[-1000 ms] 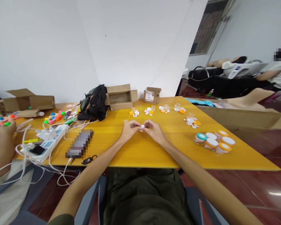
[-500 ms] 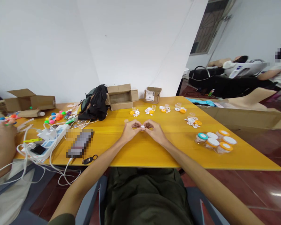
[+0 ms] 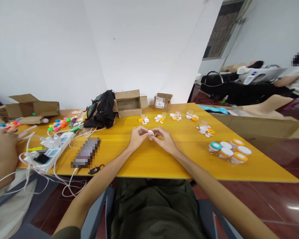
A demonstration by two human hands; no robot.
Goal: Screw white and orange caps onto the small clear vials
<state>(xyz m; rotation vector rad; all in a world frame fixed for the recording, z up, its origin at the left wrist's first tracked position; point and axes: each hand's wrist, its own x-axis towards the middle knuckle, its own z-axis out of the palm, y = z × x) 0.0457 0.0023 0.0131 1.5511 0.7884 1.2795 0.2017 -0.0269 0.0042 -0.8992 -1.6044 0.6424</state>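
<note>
Between my two hands, above the middle of the yellow table [image 3: 149, 166], is a small round white piece [image 3: 150, 132] with dark marks. My left hand [image 3: 139, 136] pinches it from the left with thumb and fingertips. From the right, the thumb and fingers of my right hand [image 3: 163, 137] close on its other side. Something small and pale shows just under it, too small to make out. Beyond my hands lie small groups of white discs and orange rings [image 3: 160, 119] with clear cups.
Lidded jars [image 3: 226, 152] stand at the right. To the left lie a phone [image 3: 86, 152], a key fob [image 3: 94, 170], a power strip [image 3: 54, 149] and cables. Cardboard boxes [image 3: 128, 104] and a black bag [image 3: 102, 111] line the wall. Another person's arm [image 3: 5, 156] is at the far left.
The white piece has tilted between my fingers and shows more of its face. My fingers have shifted slightly around it.
</note>
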